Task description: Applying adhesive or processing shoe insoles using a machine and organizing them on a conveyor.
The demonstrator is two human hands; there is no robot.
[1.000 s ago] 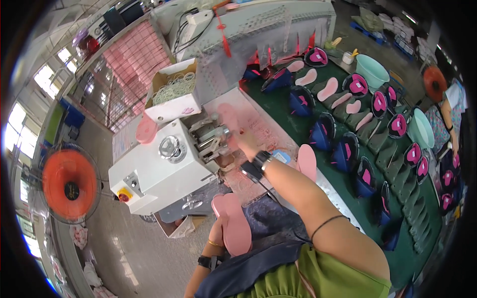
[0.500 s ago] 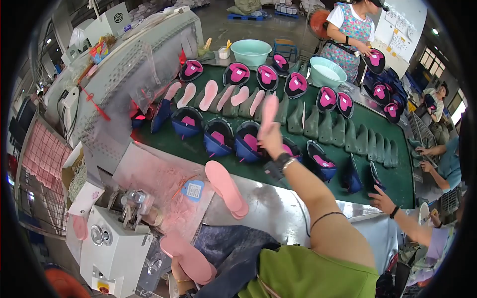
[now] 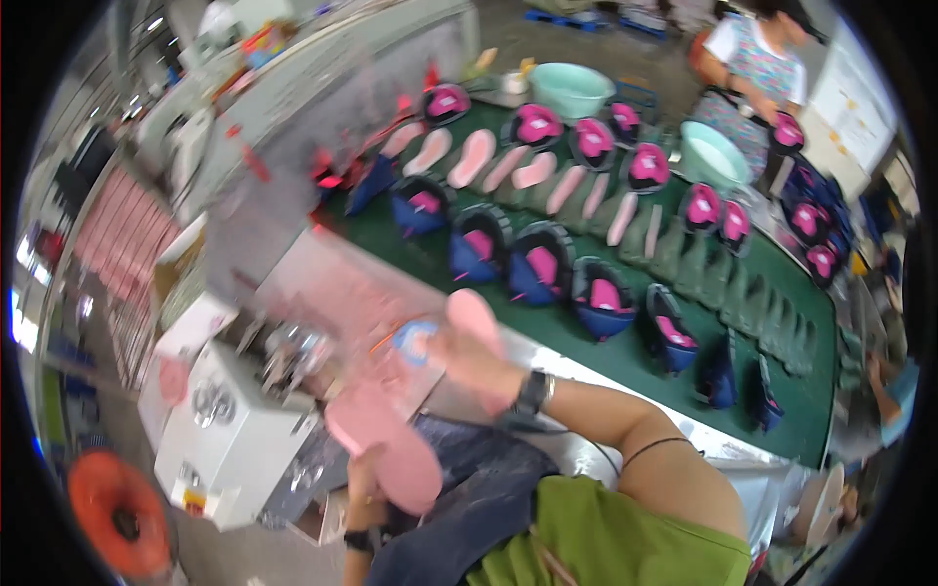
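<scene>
My left hand (image 3: 363, 477) is closed on a pink insole (image 3: 399, 457), low beside the white machine. My right hand (image 3: 471, 361) is over the near metal edge, at a stack of pink insoles (image 3: 472, 311); motion smears its fingers, so I cannot tell whether they grip one. Across the green-topped table (image 3: 440, 256) runs a row of dark green shoe lasts (image 3: 718, 275), with pink insoles (image 3: 535, 171) on those toward the left. Blue shoe uppers (image 3: 540, 269) with bright pink insides stand in front of that row, and more uppers (image 3: 592, 140) stand behind it.
A white machine (image 3: 230, 430) stands at the left, next to a board with pink scraps (image 3: 337, 293). An orange fan (image 3: 117, 513) is at lower left. Two pale green basins (image 3: 572, 90) sit at the far edge. A co-worker (image 3: 757, 78) holds an upper beyond the table.
My right hand has come back from the lasts to the insole stack; the insole it held now lies among the lasts. My left hand still holds its insole. The whole view has shifted.
</scene>
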